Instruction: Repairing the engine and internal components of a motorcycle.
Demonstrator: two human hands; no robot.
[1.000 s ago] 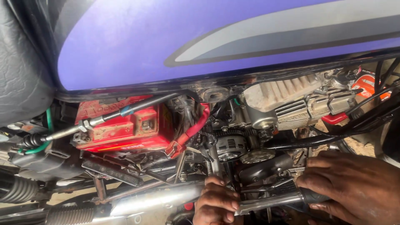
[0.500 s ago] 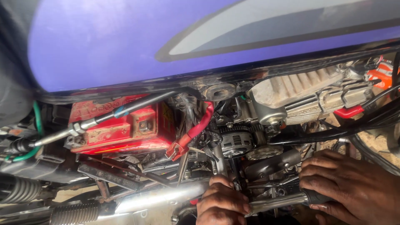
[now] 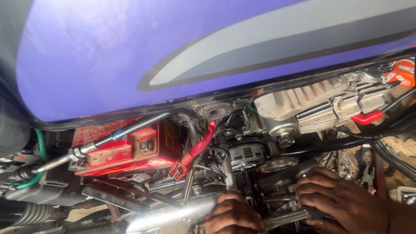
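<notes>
While your left hand (image 3: 234,214) clenches over the chrome pipe (image 3: 173,216), your right hand (image 3: 342,201) grasps a metal tool handle (image 3: 286,219) low beside the engine. Beyond sit the toothed gear (image 3: 246,151), red battery (image 3: 125,149), then purple tank (image 3: 108,56).

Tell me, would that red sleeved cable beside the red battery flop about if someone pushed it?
Probably it would bend, not flop: the red cable holds a smooth curve, which suggests thick, springy wire. Its lower end looks fixed by a red connector, so it would likely swing back. The red battery looks boxy and heavy.

Bright daylight, glaring chrome, soft blurred edges.
</notes>
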